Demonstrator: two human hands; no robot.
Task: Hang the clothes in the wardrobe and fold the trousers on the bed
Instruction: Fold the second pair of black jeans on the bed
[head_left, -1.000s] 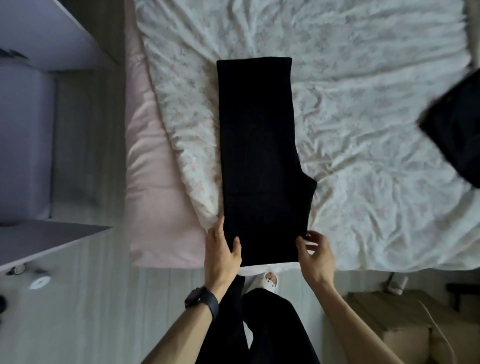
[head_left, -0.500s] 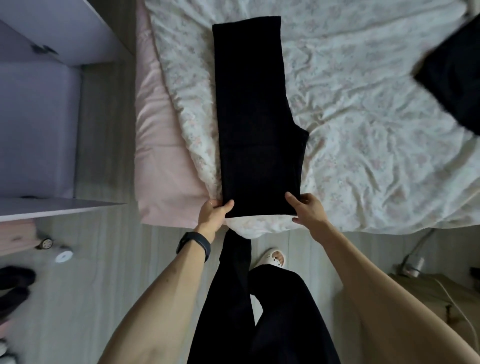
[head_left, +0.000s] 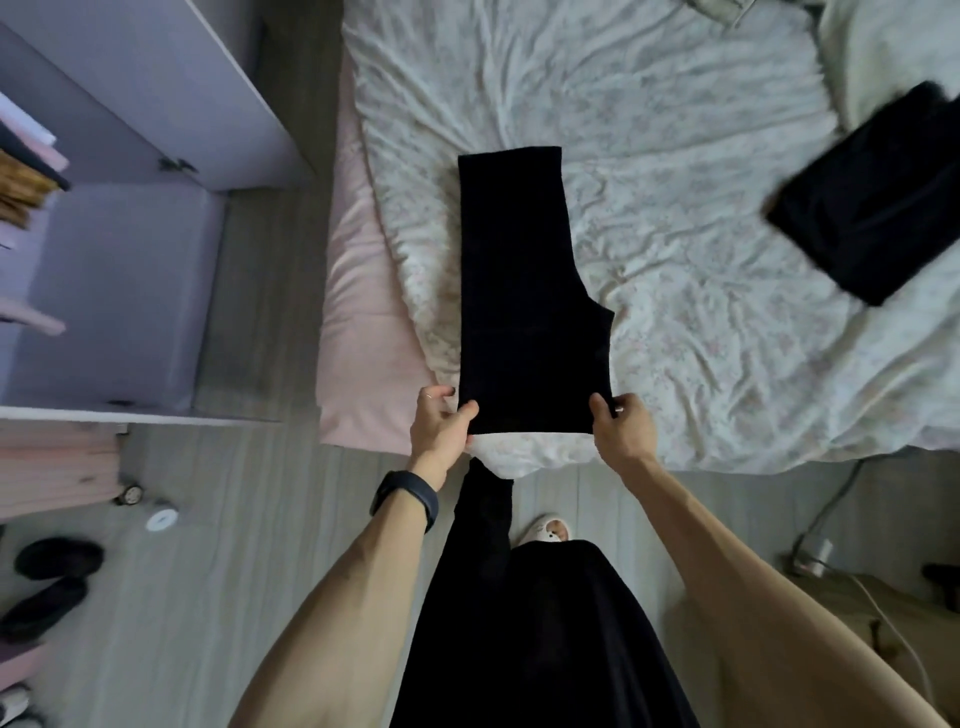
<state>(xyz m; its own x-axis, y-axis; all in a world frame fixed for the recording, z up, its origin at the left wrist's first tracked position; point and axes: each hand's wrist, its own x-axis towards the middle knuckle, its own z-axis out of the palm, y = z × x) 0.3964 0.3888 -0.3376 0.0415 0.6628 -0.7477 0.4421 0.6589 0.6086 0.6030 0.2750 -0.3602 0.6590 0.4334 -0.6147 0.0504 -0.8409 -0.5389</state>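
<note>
Black trousers (head_left: 524, 291) lie lengthwise on the bed (head_left: 675, 156). The left hand (head_left: 441, 431) and right hand (head_left: 621, 431) each pinch a near corner, fingers partly hidden underneath. A dark folded garment (head_left: 872, 197), cut off at the right edge, lies well apart.

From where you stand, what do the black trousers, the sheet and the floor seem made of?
The trousers: matte black cloth, limp and flat; weave too dark to tell. The sheet: thin pale fabric with a faint floral print, perhaps cotton, heavily creased. The floor: pale grey planks with long seams; wood or laminate, cannot tell.
</note>
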